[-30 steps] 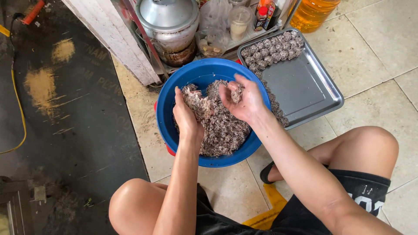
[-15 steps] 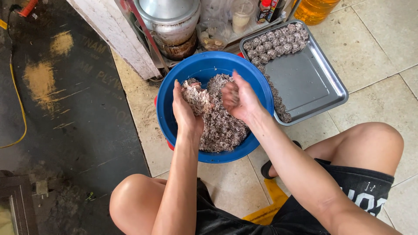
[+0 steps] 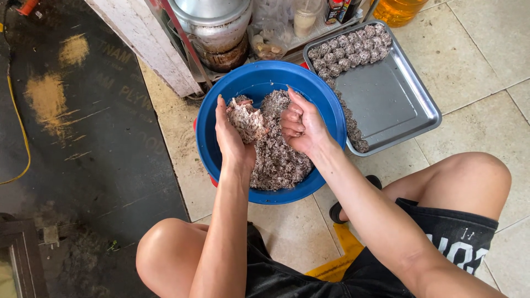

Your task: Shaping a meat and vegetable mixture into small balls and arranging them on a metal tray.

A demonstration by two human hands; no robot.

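- Person is squatting on a tiled floor (image 3: 475,72), both hands working over a blue bowl (image 3: 221,110).
- Left hand (image 3: 234,138) is cupping a lump of mixture (image 3: 247,120) in a half-open palm, fingers curled loosely around it, lump sitting above the bowl's left side.
- Right hand (image 3: 301,124) is closing into a loose fist, fingers folded in; what it is gripping, if anything, cannot be told.
- Pile of mixture (image 3: 276,160) is filling the bowl's middle and near side, grey-brown and flecked.
- Metal tray (image 3: 392,99) is lying just beside the bowl's right rim.
- Rolled balls (image 3: 348,49) are lining the tray's far edge and its left edge.
- Metal pot (image 3: 212,22) is standing beyond the bowl's far rim.
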